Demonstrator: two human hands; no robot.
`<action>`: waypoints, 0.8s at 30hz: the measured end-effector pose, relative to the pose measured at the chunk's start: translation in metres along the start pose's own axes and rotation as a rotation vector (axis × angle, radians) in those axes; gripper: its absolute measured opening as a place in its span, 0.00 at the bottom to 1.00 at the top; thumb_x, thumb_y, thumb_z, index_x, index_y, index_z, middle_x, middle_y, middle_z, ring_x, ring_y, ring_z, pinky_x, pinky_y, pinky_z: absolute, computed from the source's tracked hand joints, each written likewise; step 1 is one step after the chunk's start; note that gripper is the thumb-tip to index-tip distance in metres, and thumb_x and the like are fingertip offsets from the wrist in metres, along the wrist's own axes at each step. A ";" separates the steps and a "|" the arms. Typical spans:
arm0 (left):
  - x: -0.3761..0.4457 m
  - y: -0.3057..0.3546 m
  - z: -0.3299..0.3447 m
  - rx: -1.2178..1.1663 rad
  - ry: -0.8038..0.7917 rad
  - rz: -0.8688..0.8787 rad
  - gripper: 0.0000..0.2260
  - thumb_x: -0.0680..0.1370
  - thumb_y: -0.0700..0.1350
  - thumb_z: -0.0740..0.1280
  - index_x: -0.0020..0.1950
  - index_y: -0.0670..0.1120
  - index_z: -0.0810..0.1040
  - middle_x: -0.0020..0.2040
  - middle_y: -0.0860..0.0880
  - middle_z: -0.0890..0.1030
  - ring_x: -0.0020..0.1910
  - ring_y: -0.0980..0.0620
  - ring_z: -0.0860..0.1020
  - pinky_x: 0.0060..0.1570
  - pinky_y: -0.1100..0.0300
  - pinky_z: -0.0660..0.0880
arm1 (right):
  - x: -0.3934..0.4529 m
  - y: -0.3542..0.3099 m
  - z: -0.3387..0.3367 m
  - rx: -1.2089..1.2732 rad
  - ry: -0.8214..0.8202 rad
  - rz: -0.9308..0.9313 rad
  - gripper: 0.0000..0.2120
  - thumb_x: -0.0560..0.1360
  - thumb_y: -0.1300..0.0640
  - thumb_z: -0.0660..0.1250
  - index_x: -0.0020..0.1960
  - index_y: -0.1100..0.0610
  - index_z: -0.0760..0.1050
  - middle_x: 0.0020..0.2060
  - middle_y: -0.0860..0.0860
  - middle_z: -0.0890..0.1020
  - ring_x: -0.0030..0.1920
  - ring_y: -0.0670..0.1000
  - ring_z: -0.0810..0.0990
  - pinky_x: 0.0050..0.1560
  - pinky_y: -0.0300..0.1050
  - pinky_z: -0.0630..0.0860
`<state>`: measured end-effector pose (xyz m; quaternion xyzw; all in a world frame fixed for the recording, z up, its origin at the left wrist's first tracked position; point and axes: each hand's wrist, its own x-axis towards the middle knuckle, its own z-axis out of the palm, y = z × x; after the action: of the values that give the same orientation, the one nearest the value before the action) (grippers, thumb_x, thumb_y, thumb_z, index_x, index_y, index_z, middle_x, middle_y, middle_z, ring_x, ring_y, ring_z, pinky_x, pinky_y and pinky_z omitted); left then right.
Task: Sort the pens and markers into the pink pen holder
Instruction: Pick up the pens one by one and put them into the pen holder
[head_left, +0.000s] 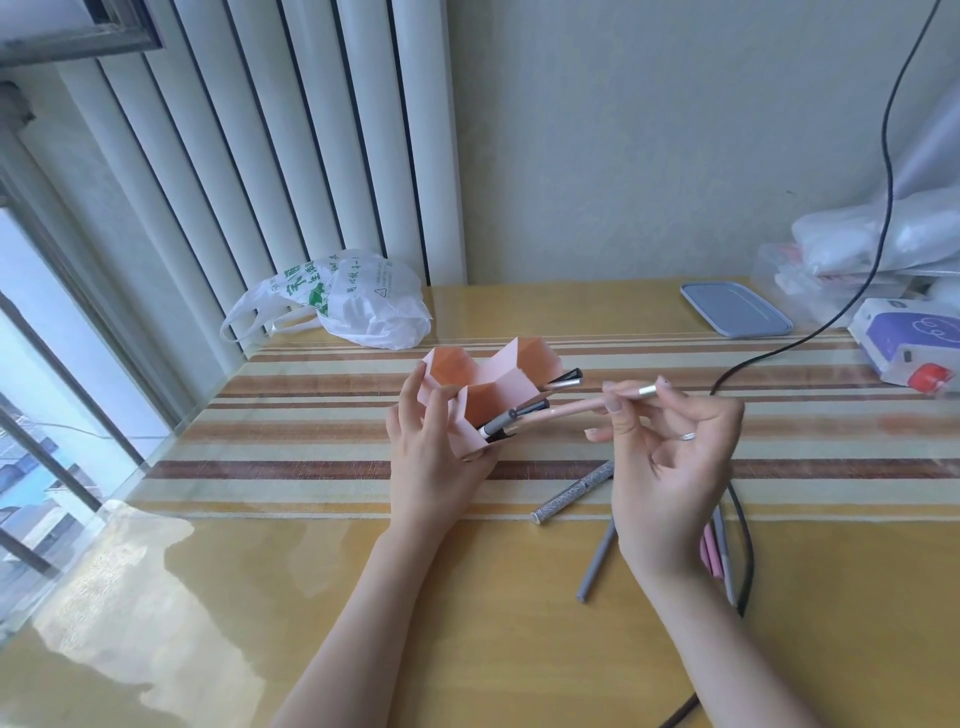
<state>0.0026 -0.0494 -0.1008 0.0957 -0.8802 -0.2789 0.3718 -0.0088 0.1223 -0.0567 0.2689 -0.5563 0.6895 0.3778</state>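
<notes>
At lower right, the right hand (670, 457) hides part of the pink and grey pens (719, 551). Its fingers pinch a pale pink pen (571, 408). The left hand (431, 457) clasps the pink honeycomb pen holder (470, 392) at frame centre.

A glossy yellow desk (426, 623) with a striped cloth (810, 415) under its clear cover stands against a pale wall (649, 145). White vertical blinds (291, 130) hang at the back left, and daylight enters through a window (36, 405) on the left.

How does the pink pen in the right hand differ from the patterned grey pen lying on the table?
The pink pen is held in the air by the right hand, its far end angled into the pink pen holder; the patterned grey pen lies flat and untouched on the table. One is plain pink, the other speckled grey. Both are slim.
</notes>
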 end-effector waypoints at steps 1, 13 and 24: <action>0.000 0.000 0.000 0.007 -0.001 0.006 0.29 0.64 0.45 0.77 0.58 0.56 0.65 0.73 0.46 0.61 0.58 0.54 0.60 0.56 0.56 0.60 | -0.001 0.001 0.001 -0.032 -0.027 -0.013 0.23 0.75 0.68 0.66 0.52 0.39 0.67 0.44 0.47 0.80 0.44 0.44 0.83 0.37 0.41 0.81; 0.000 -0.004 0.003 0.005 0.037 0.002 0.28 0.64 0.50 0.78 0.59 0.53 0.69 0.72 0.46 0.62 0.60 0.52 0.61 0.57 0.56 0.60 | -0.005 -0.001 0.002 -0.060 -0.030 0.021 0.14 0.75 0.65 0.66 0.48 0.47 0.67 0.42 0.58 0.81 0.42 0.49 0.84 0.37 0.42 0.81; 0.001 -0.001 0.002 0.017 0.009 0.042 0.29 0.63 0.47 0.78 0.57 0.56 0.66 0.73 0.46 0.61 0.60 0.49 0.62 0.56 0.56 0.61 | -0.011 0.018 0.004 -0.234 -0.225 0.040 0.09 0.76 0.58 0.66 0.44 0.52 0.66 0.36 0.53 0.82 0.34 0.45 0.80 0.35 0.37 0.79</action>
<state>0.0010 -0.0500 -0.1020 0.0815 -0.8827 -0.2630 0.3808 -0.0172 0.1143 -0.0749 0.2875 -0.6769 0.5930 0.3278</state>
